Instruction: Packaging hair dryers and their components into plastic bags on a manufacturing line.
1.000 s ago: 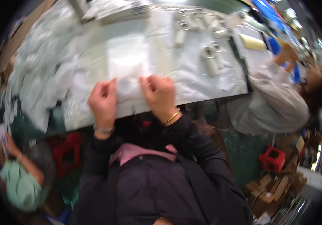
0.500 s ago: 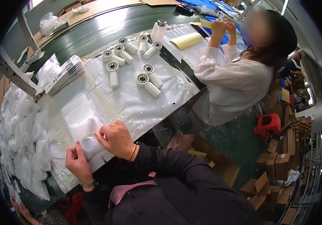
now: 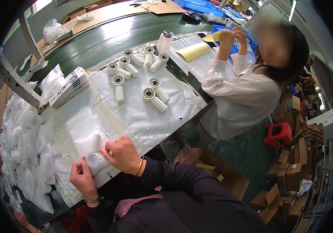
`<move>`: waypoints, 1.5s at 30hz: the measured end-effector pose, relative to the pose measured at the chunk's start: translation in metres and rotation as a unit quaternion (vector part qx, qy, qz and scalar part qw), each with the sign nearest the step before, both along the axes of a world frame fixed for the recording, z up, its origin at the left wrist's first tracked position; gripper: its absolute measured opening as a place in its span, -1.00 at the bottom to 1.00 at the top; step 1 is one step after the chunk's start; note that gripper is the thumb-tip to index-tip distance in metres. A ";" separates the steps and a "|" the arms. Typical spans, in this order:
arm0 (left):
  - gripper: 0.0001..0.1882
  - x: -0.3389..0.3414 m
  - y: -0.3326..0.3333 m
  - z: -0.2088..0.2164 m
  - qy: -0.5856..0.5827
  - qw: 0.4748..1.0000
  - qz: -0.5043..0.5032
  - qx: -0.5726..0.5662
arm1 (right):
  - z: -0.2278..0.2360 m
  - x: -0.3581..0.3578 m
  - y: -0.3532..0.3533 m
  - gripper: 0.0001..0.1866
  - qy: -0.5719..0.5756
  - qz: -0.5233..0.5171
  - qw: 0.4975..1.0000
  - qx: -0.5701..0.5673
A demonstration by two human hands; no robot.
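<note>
Pressing, right hand [image 3: 123,154]: palm down, fingers together and flat on the clear plastic bag [image 3: 89,139], at that bag's near right corner.
Pinching, left hand [image 3: 82,178]: fingers curled, thumb and fingertips nipping the bag's near edge; whether anything else sits in the grip cannot be told.
Bag in hand: topmost of a small stack of clear flat bags lying at the near edge of the table [image 3: 96,42], just left of the white sheet [image 3: 143,116]; a faint round shape shows through it, too blurred to identify.
White rollers [image 3: 154,99]: cylindrical parts with dark round ends, lying loose in pairs and singles on the sheet toward the table's middle and far side, well apart from both hands.
Booklet stack [image 3: 71,87]: fanned printed leaflets near the table's left part, beyond the bags.
Filled bags [image 3: 23,143]: a heap of crumpled clear bags along the left edge of the table.
White bottle [image 3: 165,40]: upright at the far end of the sheet.
Co-worker [image 3: 248,97]: seated at the right edge of the table, hands raised over yellow sheets [image 3: 193,51].
Progress, as a judgement: the left-edge heap suggests many bags are finished; the rollers unpacked on the sheet suggest an appreciable share remains; the present bag appears to be mid-handling, flattened but not set aside.
</note>
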State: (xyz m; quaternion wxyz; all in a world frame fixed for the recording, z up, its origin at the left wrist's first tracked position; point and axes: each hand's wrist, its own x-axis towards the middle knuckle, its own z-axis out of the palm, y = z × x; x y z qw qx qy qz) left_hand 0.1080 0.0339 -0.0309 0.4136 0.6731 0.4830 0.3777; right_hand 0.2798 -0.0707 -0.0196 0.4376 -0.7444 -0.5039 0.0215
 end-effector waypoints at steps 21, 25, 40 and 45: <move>-0.85 -0.065 -0.009 -0.016 0.032 0.993 0.026 0.111 | -0.005 0.099 -0.084 -0.82 -0.006 -0.109 0.986 0.128; -0.85 -0.061 -0.013 -0.019 0.050 0.991 0.028 0.119 | -0.014 0.102 -0.079 -0.80 0.006 -0.119 0.984 0.132; -0.84 -0.050 -0.010 -0.031 0.049 0.986 0.063 0.144 | -0.014 0.110 -0.066 -0.77 -0.133 -0.140 0.975 0.106; -0.85 -0.067 -0.009 -0.032 0.060 0.988 0.052 0.129 | -0.013 0.094 -0.068 -0.78 -0.096 -0.148 0.978 0.107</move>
